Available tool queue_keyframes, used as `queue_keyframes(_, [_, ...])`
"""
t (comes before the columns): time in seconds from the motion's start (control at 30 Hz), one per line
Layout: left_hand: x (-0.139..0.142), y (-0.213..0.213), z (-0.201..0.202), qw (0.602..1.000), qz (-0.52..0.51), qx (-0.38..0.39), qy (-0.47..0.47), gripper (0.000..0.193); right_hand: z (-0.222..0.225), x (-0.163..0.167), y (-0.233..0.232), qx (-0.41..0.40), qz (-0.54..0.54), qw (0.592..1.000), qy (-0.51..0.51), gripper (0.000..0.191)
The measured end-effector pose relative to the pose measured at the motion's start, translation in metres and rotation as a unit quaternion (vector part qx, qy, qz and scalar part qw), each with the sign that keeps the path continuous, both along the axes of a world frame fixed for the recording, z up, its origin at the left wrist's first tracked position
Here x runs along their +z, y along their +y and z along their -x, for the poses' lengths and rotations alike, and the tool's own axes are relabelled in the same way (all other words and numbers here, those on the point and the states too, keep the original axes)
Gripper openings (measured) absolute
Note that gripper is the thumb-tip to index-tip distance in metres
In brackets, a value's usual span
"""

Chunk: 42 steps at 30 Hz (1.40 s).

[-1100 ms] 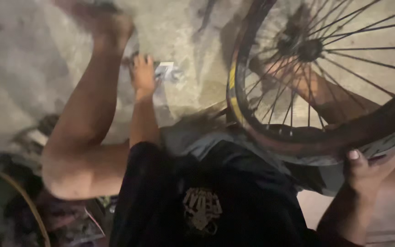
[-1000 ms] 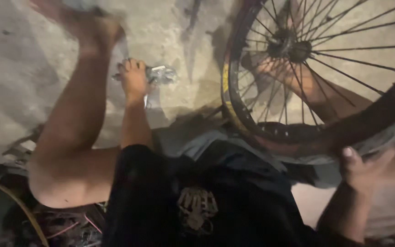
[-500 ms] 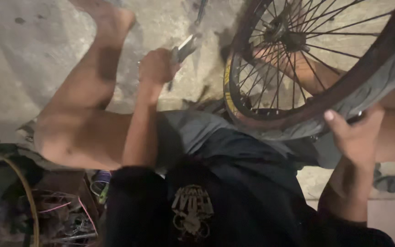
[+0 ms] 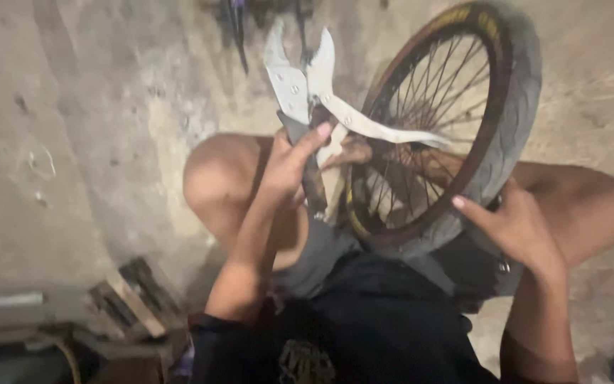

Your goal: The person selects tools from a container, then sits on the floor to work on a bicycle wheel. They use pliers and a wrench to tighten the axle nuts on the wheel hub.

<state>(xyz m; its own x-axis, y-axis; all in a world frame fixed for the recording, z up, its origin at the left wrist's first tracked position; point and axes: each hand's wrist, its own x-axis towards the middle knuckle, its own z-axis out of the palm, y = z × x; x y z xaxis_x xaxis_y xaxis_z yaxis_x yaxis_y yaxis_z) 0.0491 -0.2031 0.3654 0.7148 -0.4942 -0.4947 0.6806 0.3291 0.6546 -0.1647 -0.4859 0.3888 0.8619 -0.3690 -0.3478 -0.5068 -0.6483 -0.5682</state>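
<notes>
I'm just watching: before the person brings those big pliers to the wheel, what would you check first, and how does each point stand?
1. Left hand has firm hold of the locking pliers: ok, fingers wrap one handle.
2. Pliers' jaws open: ok, they stand spread apart.
3. Right hand steadies the wheel: ok, it grips the tyre.
4. Wheel braced between the knees: ok.
5. Which part of the wheel is to be gripped: cannot tell.
6. Spokes undamaged: cannot tell, picture is blurred.
</notes>
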Motion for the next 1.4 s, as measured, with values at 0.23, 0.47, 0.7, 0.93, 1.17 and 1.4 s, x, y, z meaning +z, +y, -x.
queue_keyframes(0.23, [0.014, -0.037, -0.018, 0.995, 0.03, -0.064, -0.072, 0.034, -0.006, 0.052, -0.034, -0.081, 0.08, 0.97, 0.216, 0.049])
queue_keyframes(0.47, [-0.022, -0.047, -0.007, 0.999, 0.014, -0.035, -0.035, 0.034, -0.022, 0.088, -0.01, -0.059, 0.031, 0.994, -0.086, 0.06])
queue_keyframes(0.7, [-0.03, -0.035, 0.009, 0.997, 0.001, -0.054, -0.063, 0.033, -0.095, 0.071, 0.042, 0.133, 0.14, 0.979, -0.071, 0.045])
queue_keyframes(0.93, [-0.04, -0.04, 0.012, 0.992, -0.049, -0.086, -0.071, 0.043, -0.106, 0.06, 0.039, 0.262, 0.155, 0.952, 0.001, 0.029])
queue_keyframes(1.17, [-0.038, -0.034, 0.045, 0.991, -0.01, -0.126, -0.034, 0.035, -0.075, 0.042, 0.023, 0.242, -0.093, 0.966, -0.01, 0.024])
queue_keyframes(1.4, [-0.017, -0.022, 0.084, 0.989, 0.09, -0.083, 0.083, 0.034, -0.016, 0.008, 0.077, 0.043, -0.261, 0.962, -0.067, 0.018])
